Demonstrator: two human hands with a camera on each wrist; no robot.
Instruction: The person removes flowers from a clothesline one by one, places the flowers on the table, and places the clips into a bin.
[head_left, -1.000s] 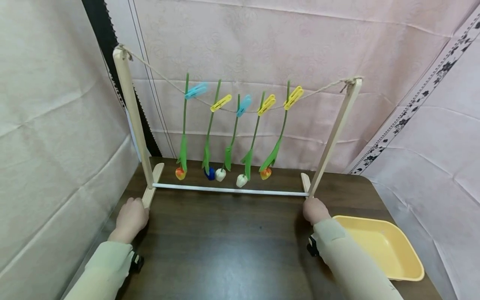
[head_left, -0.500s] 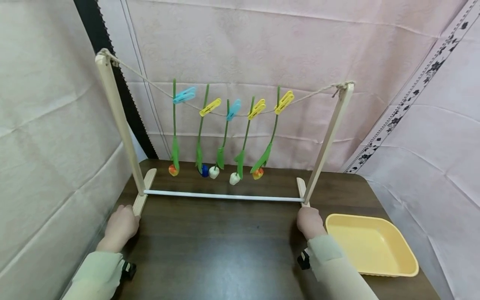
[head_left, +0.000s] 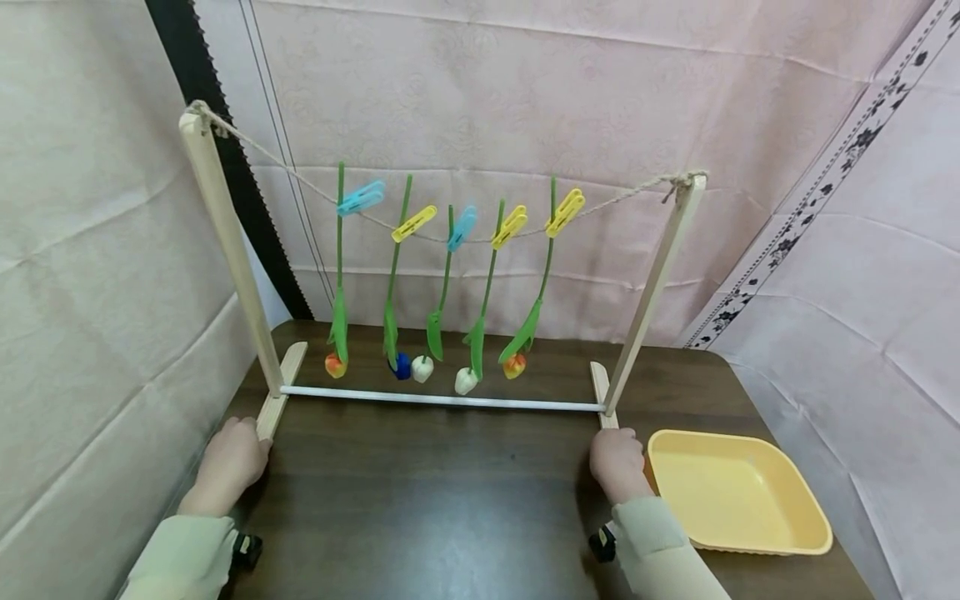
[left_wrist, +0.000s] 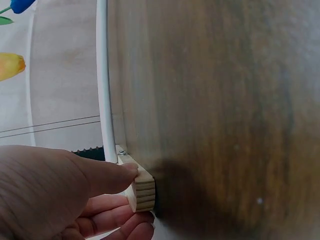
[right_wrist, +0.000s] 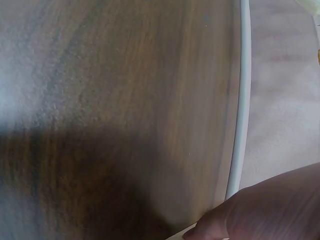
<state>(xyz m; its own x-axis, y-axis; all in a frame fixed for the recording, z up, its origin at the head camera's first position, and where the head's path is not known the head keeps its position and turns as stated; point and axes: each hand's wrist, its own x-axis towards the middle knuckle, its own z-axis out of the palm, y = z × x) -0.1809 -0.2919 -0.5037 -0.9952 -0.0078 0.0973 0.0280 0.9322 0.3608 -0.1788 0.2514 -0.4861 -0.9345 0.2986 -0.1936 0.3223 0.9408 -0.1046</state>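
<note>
A wooden stand (head_left: 231, 250) has two posts joined by a white rod (head_left: 442, 401) at the bottom and a sagging rope (head_left: 266, 154) at the top. Several artificial tulips (head_left: 337, 365) hang upside down from the rope on blue clothespins (head_left: 362, 198) and yellow clothespins (head_left: 566, 212). My left hand (head_left: 228, 462) grips the near end of the left foot (left_wrist: 145, 192), thumb on top and fingers beneath in the left wrist view. My right hand (head_left: 618, 462) holds the near end of the right foot (head_left: 599, 382); its fingers are mostly hidden.
A yellow plastic tray (head_left: 738, 492) lies on the dark wooden table (head_left: 435, 508), just right of my right hand. Pale cloth (head_left: 480, 92) hangs behind the table and on both sides. The table's rounded back right corner lies beyond the tray.
Both hands have drawn the stand toward me and slightly left, with the tulips hanging from it. The whole head view has also shifted a little. Both grips stay the same.
</note>
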